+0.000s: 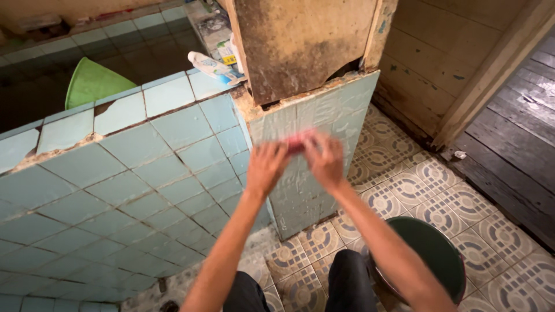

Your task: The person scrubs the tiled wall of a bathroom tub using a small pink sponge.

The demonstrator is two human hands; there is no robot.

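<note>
Both of my hands press against the end face of a low wall of pale blue tiles [312, 115]. A small pink-red pad [296, 141], blurred by motion, sits between the fingertips of my left hand [266, 164] and my right hand [325, 159]. Both hands touch it, and which one grips it I cannot tell. The tiles under the hands look wet and smeared. My forearms reach up from the bottom of the picture over my dark trousers [347, 283].
A dark green bucket [445, 254] stands on the patterned floor tiles by my right leg. A green scoop [92, 81] floats in the water tank behind the wall. Tubes and bottles [214, 66] lie on the ledge. A wooden door frame [491, 75] stands at right.
</note>
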